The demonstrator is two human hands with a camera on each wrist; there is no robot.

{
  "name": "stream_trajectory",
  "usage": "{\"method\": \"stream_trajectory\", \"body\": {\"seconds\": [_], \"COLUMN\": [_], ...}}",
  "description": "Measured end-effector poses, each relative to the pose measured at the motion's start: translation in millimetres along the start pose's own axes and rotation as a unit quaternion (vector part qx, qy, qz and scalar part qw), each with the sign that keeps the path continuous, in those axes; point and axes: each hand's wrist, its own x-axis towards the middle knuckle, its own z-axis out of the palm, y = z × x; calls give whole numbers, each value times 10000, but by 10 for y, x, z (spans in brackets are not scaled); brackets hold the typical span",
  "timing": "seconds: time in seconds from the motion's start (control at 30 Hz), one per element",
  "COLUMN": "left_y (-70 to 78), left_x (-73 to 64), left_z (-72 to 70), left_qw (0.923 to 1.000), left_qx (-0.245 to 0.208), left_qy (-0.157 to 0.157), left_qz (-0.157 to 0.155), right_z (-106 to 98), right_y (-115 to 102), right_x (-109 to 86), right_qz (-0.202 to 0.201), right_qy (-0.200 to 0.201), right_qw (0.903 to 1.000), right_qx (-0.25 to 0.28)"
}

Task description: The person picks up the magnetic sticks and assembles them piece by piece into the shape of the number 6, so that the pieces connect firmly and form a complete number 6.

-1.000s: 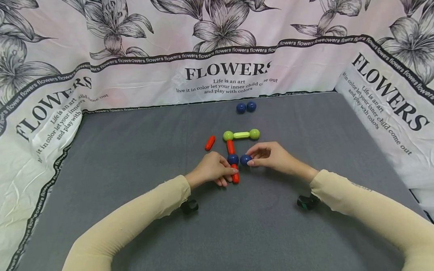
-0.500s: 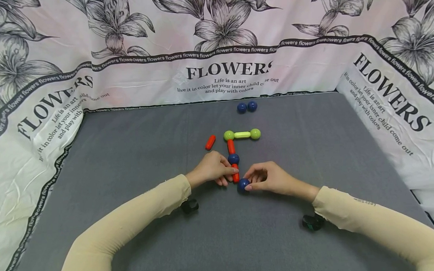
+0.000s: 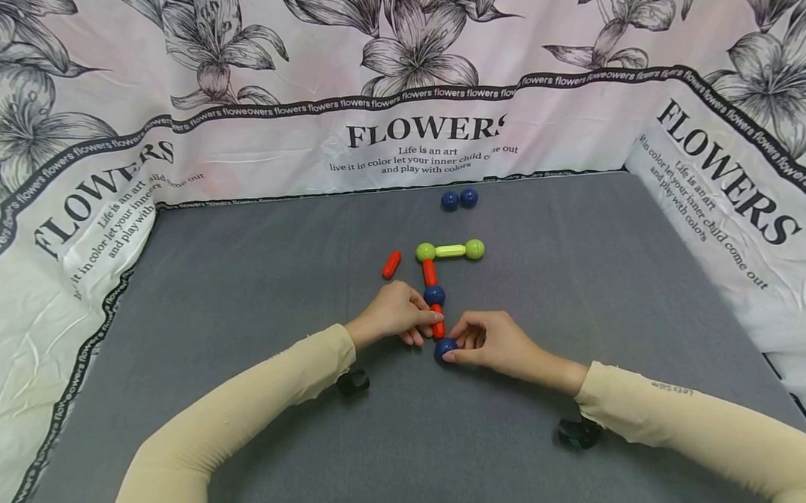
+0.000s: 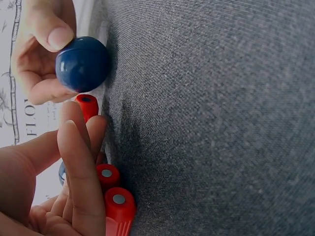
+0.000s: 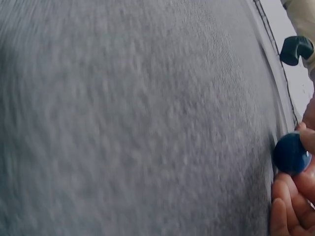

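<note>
A chain of magnetic building pieces lies mid-table. A green ball (image 3: 425, 252) starts it, followed by a red stick (image 3: 429, 273), a blue ball (image 3: 435, 295) and a nearer red stick (image 3: 437, 322). My left hand (image 3: 399, 312) holds this nearer stick between thumb and fingers. Just at its near end, my right hand (image 3: 491, 341) pinches another blue ball (image 3: 445, 349) with thumb and fingertips. In the left wrist view, the pinched ball (image 4: 82, 64) hangs above the stick's end (image 4: 87, 105), and red stick ends (image 4: 119, 206) with metal discs show by my left fingers.
A green stick (image 3: 450, 251) joins the first green ball to a second green ball (image 3: 474, 249). One loose red stick (image 3: 391, 265) lies left of the chain. Two blue balls (image 3: 458, 199) sit at the back, before the flower-printed cloth (image 3: 412, 153).
My right hand has moved toward me and slightly left, carrying the blue ball from beside the chain to the near end of the red stick. My left hand has stayed in place.
</note>
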Motion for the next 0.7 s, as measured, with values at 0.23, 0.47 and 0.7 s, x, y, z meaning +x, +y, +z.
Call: {"method": "stream_trajectory", "body": {"seconds": [0.23, 0.47, 0.7], "left_y": [-5, -9, 1], "left_x": [-1, -2, -7], "left_z": [0, -1, 0], "left_qw": [10000, 10000, 10000], "left_qx": [-18, -24, -30], "left_qy": [0, -2, 17], "left_qz": [30, 10, 14], "right_z": [39, 83, 119], "right_y": [-57, -111, -139], "right_x": [-20, -34, -51], "right_qz": [95, 174, 290], "right_qy": [216, 368, 529], "right_qw": [9997, 9992, 9982], "right_qx": [20, 54, 8]}}
